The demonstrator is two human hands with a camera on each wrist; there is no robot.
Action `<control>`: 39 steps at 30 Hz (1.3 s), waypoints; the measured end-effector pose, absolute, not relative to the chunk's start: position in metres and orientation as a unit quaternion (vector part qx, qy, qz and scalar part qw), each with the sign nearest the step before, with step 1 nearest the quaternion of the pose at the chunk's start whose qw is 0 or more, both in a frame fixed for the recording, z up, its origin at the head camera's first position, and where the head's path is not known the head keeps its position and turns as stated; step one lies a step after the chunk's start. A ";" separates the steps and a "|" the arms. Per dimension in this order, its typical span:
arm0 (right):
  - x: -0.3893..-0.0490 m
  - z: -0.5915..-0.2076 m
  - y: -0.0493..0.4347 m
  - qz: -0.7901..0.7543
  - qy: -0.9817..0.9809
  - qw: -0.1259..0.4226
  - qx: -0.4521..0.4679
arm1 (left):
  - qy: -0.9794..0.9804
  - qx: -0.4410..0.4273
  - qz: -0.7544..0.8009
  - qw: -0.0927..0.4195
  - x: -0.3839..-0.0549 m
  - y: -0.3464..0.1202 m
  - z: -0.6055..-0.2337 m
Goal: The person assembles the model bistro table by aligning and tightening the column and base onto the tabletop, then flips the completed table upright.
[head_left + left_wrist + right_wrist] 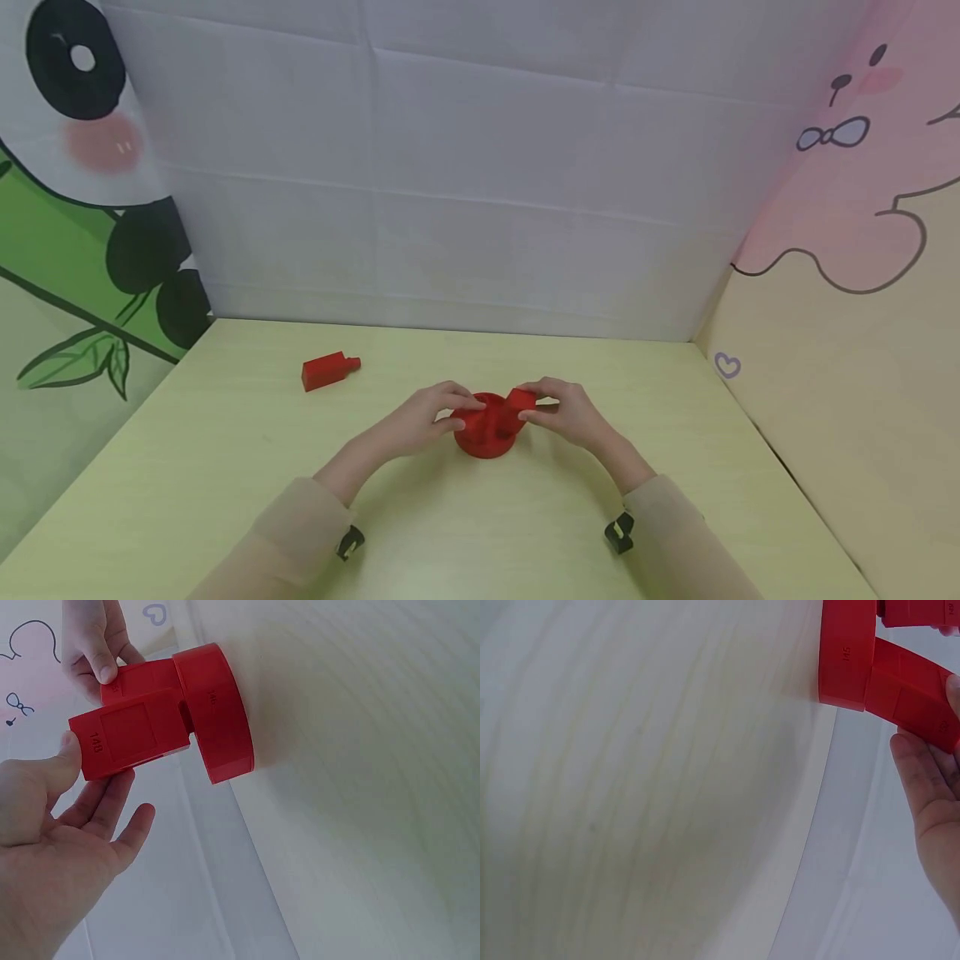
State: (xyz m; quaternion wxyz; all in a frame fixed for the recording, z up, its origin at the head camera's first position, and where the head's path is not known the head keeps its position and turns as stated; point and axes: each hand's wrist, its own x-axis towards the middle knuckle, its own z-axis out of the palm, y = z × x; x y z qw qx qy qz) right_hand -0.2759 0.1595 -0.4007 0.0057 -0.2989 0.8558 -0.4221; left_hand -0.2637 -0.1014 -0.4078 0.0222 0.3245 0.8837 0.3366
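A round red base [486, 451] with a raised rim sits on the table between the two hands. My left hand [422, 418] pinches the outer end of a red block [135, 733] marked with raised characters; its inner end is at the base. My right hand [576, 415] grips a second red block [913, 694] between thumb and fingers. That block leans outward from the base's right side in the head view. How far either block sits inside the base is hidden by the rim.
Another red block [327, 372] with a narrower stub at one end lies on its side at the table's back left. A white cloth wall [480, 208] closes off the back. Printed cartoon panels stand left and right of the pale table [480, 533].
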 end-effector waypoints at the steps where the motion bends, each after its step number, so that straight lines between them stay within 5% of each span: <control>1: -0.276 -0.401 0.159 -0.423 0.855 0.006 -0.299 | 0.882 0.331 0.335 0.025 -0.264 -0.103 -0.408; 9: -0.278 -0.403 0.159 -0.427 0.854 0.008 -0.298 | 0.875 0.329 0.356 0.012 -0.264 -0.105 -0.410; 20: -0.277 -0.405 0.158 -0.433 0.850 0.011 -0.301 | 0.907 0.102 0.406 -0.037 -0.249 -0.078 -0.411; 31: -0.275 -0.404 0.158 -0.428 0.851 0.004 -0.303 | 0.905 0.143 0.399 -0.037 -0.252 -0.079 -0.414; 39: -0.275 -0.402 0.159 -0.433 0.850 0.007 -0.298 | 0.889 0.249 0.382 -0.043 -0.264 -0.096 -0.415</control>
